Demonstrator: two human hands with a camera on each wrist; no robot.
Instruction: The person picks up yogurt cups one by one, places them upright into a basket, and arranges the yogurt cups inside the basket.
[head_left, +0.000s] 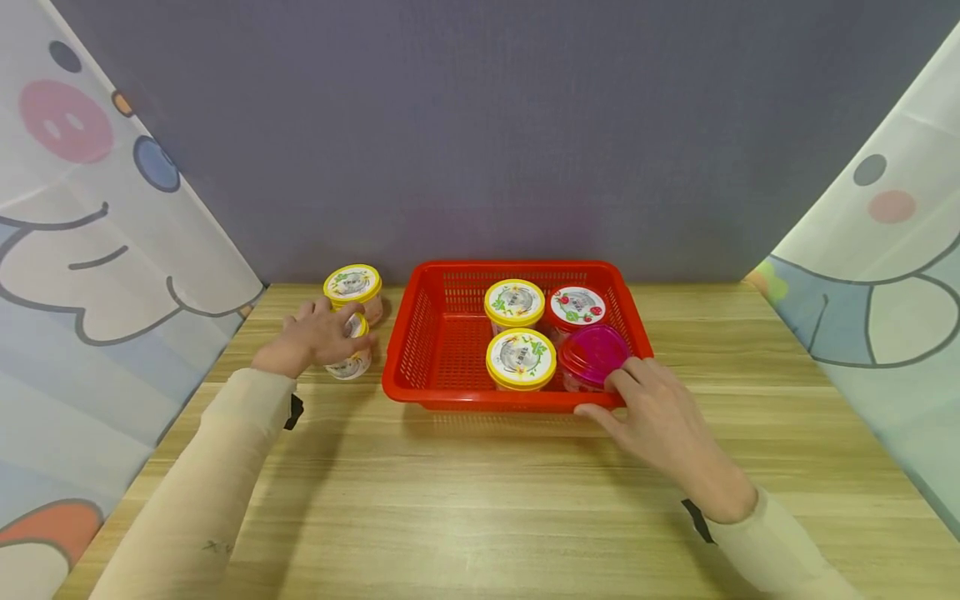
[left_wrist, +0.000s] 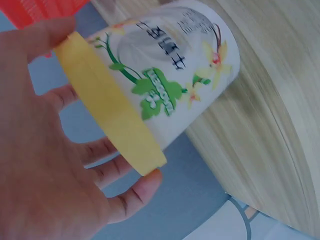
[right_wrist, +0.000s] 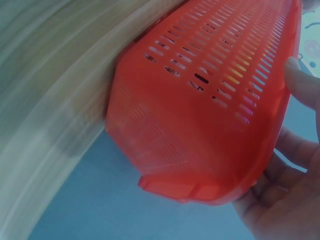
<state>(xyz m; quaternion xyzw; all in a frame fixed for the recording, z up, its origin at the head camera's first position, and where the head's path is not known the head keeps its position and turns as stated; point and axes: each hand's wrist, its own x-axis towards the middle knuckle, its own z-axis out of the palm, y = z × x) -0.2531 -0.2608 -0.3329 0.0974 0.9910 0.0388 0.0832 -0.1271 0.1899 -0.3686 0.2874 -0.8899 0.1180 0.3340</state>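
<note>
My left hand (head_left: 311,337) grips a white paper tub (left_wrist: 165,65) by its yellow lid (left_wrist: 107,102), thumb at one side and fingertips round the other. Whether this tub touches the table is unclear. Just behind it stands another yellow-lidded tub (head_left: 352,283). My right hand (head_left: 660,412) holds the front right corner of a red plastic basket (head_left: 450,395), its thumb outside the rim and fingers over the corner. Inside the basket, towards the right, sit two yellow-lidded tubs, one at the back (head_left: 514,302) and one in front (head_left: 521,358), a red-rimmed tub (head_left: 577,307) and a magenta-lidded tub (head_left: 596,354).
The basket stands on a wood-grain table (head_left: 480,500), near a grey back panel (head_left: 495,133). Printed cartoon sheets hang at the left (head_left: 90,250) and at the right (head_left: 885,275). The basket's left part shows its bare slotted floor (head_left: 461,350).
</note>
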